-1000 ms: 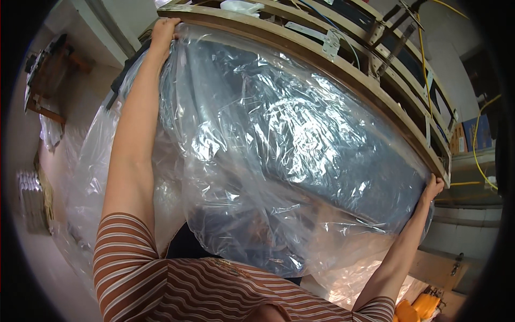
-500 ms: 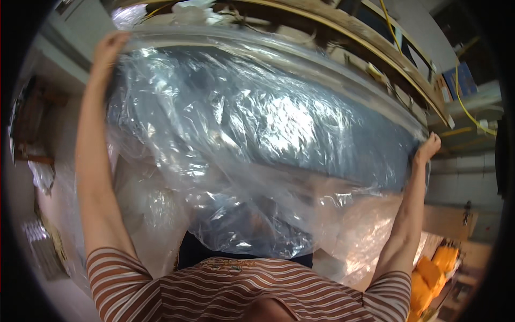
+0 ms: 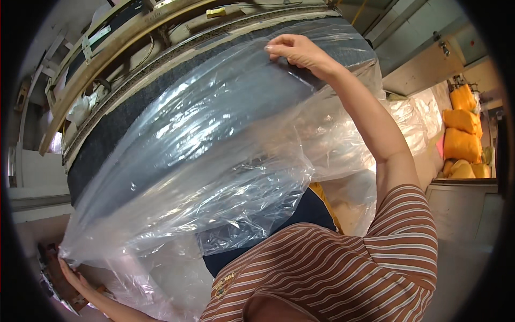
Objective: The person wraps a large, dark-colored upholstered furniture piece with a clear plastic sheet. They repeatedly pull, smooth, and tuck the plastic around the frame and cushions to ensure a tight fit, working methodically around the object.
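Observation:
A clear plastic sheet (image 3: 177, 123) lies wrinkled and shiny over a long, dark grey fabric-covered piece (image 3: 96, 153). At the lower left, my left hand (image 3: 72, 272) is closed on a gathered corner of the sheet, beyond the end of the dark piece; its fingers show only in part. My right hand (image 3: 300, 52) has its fingers curled in a pinch at the sheet's far edge, over the right part of the dark piece. Between my hands the sheet's edge runs slantwise, leaving a strip of dark fabric bare. Loose plastic hangs down against my body.
Behind the dark piece is a wooden frame (image 3: 88, 80) with a metal bracket (image 3: 95, 44) and a small yellow object (image 3: 216, 12). More clear plastic (image 3: 416, 121) spreads to the right. Several orange bundles (image 3: 462, 145) are stacked at the far right, near a wooden panel (image 3: 426, 67).
My view has turned. The sheet's edge has come back from the far rim, baring dark fabric. My left hand has dropped toward the lower left; my right hand has shifted inward over the dark piece.

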Motion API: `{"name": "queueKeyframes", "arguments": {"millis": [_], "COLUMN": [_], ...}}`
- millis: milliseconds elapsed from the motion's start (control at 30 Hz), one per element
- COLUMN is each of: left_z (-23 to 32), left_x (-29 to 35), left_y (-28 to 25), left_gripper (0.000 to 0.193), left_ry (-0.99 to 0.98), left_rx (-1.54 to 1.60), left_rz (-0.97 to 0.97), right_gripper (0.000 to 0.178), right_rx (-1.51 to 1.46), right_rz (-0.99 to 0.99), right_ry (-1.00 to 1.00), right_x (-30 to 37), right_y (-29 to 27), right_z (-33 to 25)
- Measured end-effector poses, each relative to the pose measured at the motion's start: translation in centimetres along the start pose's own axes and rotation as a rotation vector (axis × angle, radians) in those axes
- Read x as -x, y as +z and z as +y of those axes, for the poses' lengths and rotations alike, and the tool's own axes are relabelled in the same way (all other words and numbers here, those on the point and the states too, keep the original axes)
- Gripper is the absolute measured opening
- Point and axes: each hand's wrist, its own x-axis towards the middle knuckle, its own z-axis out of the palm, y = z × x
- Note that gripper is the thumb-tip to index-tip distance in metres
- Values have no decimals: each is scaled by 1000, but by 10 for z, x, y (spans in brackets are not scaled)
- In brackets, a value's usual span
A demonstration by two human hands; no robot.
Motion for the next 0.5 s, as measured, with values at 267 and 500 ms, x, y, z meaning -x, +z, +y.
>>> {"name": "queueKeyframes", "arguments": {"millis": [267,500], "left_z": [-35,107], "left_x": [2,129], "left_y": [-22,343], "left_gripper": [39,20], "left_ry": [154,899], "left_rx": [-1164,-745], "left_rz": [-135,-476], "right_gripper": [20,43], "right_rx": [54,-198], "right_rz": [88,-33], "right_ry": [-368,-372], "right_x": [-5,23], "right_y": [27,14], "right_z": [25,29]}}
